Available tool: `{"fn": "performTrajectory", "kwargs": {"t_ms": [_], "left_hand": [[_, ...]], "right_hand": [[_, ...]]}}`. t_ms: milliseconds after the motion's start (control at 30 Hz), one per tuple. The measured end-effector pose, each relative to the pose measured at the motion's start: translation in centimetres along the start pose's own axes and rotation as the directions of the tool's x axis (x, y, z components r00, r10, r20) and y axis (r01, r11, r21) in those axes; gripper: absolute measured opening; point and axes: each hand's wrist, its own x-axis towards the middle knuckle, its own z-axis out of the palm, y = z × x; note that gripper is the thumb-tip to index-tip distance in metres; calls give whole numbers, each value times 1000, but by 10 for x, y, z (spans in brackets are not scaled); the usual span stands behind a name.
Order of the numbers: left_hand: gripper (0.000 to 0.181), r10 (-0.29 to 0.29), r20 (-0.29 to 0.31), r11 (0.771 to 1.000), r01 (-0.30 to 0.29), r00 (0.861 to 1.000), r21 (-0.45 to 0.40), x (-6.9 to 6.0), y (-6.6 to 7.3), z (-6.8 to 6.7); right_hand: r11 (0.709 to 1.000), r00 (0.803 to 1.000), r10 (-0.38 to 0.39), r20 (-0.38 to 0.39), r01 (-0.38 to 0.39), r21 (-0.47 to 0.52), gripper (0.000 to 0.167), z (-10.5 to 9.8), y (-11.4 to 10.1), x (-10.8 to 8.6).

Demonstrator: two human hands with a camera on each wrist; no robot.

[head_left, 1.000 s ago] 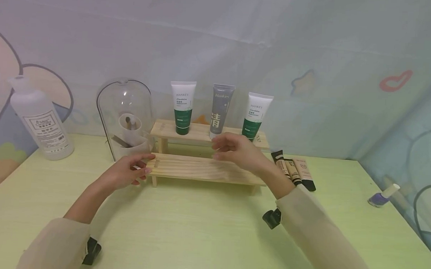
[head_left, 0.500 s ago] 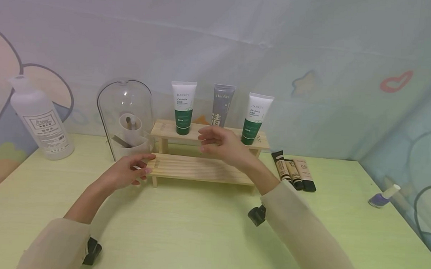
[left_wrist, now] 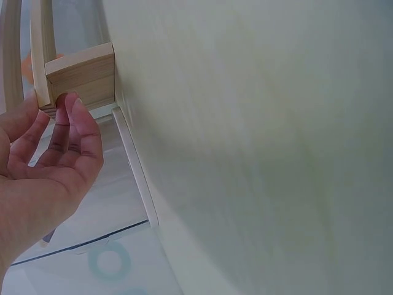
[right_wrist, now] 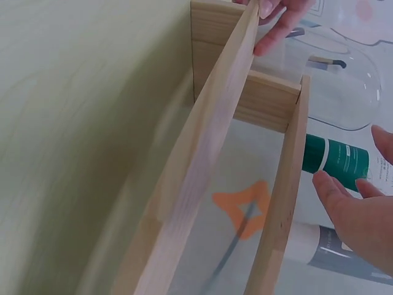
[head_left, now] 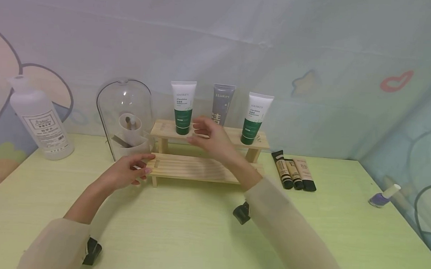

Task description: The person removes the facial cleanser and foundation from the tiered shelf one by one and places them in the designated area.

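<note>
A two-tier wooden display stand (head_left: 186,167) stands on the table. My left hand (head_left: 125,173) pinches the left end of its lower board, and in the left wrist view the thumb and fingertips meet that board's end (left_wrist: 46,98). Upright on the upper board are a white-and-green squeeze tube (head_left: 182,109) at left, a grey tube (head_left: 221,103) in the middle and another white-and-green tube (head_left: 254,120) at right. My right hand (head_left: 215,140) hovers just right of the left tube, thumb and fingers parted with nothing between them. It covers the lower part of the grey tube.
Left of the stand, a clear dome (head_left: 124,95) covers white holders with brushes. A large white bottle (head_left: 41,120) stands at far left. Several small cosmetic tubes, including a beige one (head_left: 304,173), lie to the right. A purple nail polish bottle (head_left: 380,199) is near the right edge.
My right hand has moved left along the upper board, from the right tube past the grey one to beside the left tube. The left hand and the stand have stayed put.
</note>
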Motion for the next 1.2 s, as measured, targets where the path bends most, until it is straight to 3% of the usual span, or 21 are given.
{"fn": "performTrajectory", "kwargs": {"t_ms": [767,1200], "left_hand": [[47,-11,-1,1000,11,1000,-4,0,-1,0],[47,-9,5,1000,9,1000,5,1,-1,0]], "right_hand": [[996,991,75,-111,-69,60,53,18,5,14],[996,985,91,-148,-87,35,54,22,7,22]]}}
